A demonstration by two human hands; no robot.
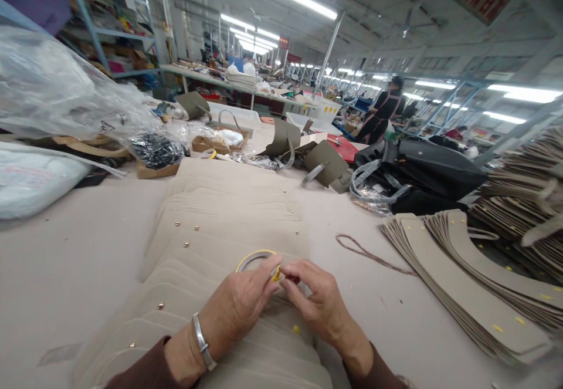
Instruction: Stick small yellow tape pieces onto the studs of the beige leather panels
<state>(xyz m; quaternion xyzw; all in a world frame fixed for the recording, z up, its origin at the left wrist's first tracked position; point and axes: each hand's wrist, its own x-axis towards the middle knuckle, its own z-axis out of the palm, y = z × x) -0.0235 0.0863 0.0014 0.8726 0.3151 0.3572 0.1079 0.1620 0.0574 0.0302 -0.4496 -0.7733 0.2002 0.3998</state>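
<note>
Fingers (264, 277) of both hands are brought together, clamped on one yellow tape roll (253, 253); it is held between the left hand (235, 304) and right hand (319, 301), above a stack of beige leather panels (220, 219)

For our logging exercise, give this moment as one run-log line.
left hand: holds yellow tape roll | right hand: pinches its end | below: stacked beige leather panels

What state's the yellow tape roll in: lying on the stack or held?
Held: the left hand and right hand pinch the yellow tape roll at its lower edge, above the beige panel stack.
</note>
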